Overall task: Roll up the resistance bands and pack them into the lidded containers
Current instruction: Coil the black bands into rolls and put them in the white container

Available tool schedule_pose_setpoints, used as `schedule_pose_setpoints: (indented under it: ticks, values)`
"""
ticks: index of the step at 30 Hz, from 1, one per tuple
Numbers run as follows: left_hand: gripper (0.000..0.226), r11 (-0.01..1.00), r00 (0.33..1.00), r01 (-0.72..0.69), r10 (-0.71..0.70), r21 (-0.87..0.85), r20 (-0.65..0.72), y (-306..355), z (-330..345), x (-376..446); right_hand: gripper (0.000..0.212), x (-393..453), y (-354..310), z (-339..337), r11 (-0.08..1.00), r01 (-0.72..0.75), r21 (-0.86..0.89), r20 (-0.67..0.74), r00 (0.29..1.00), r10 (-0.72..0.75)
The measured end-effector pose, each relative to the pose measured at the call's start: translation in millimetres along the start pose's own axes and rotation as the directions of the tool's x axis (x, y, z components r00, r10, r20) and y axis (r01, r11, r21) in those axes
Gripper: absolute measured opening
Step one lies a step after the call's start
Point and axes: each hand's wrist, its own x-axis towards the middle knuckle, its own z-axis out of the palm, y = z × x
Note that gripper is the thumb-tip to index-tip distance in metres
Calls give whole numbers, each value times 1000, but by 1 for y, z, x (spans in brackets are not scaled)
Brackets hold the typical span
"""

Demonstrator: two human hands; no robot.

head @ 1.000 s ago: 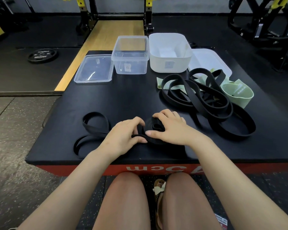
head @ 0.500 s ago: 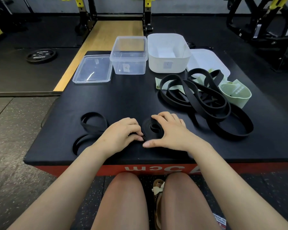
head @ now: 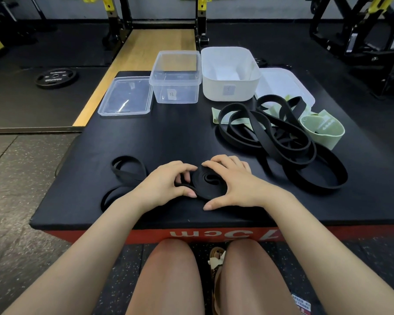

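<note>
Both hands grip a half-rolled black band (head: 210, 184) on the table (head: 168, 142): left hand (head: 166, 185) pinching its tail, right hand (head: 234, 183) cupping the coil

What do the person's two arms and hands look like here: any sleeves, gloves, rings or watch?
Both arms are bare as far as the view shows them: no sleeves in sight. The left hand and the right hand wear no gloves, and no ring, watch or bracelet shows on fingers or wrists. The nails look short and unpainted.
</note>
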Motion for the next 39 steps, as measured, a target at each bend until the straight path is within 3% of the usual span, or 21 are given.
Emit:
schedule_pose_setpoints:
  ticks: [6, 11, 14, 19, 24, 31, 36, 39]
  values:
    - [53, 997, 998, 58, -57, -42, 37, 3, 0, 1, 87, -6, -11, 13, 995, -91, -43, -120, 989, 86]
    - [54, 998, 998, 62, -62, -12, 23, 3, 1, 0, 108, -14, -20, 15, 945, -283, -165, -253, 938, 237]
    - [55, 998, 998, 60, -61, -14, -35, 4, 5, -5, 106, -17, -27, 22, 925, -308, -222, -305, 923, 234]
    - [56, 997, 996, 64, -66, -34, -66, 7, 7, -7, 93, -9, -18, 17, 952, -241, -188, -271, 944, 186]
    - [50, 994, 997, 81, -81, -76, 3, 8, 1, 0, 92, -6, -3, 6, 989, -118, -90, -157, 982, 103]
    - [75, 993, 995, 57, -65, 106, 74, 12, -3, 2, 95, 3, 7, -9, 999, 33, -6, 19, 999, -33]
    - [74, 994, 997, 81, -82, 78, 9, 13, 2, -3, 106, -7, 6, 1, 999, -53, -1, -74, 996, 53]
    - [70, 993, 996, 75, -70, 92, -48, 16, 7, -7, 77, -15, -3, 13, 984, -94, 151, -218, 968, 126]
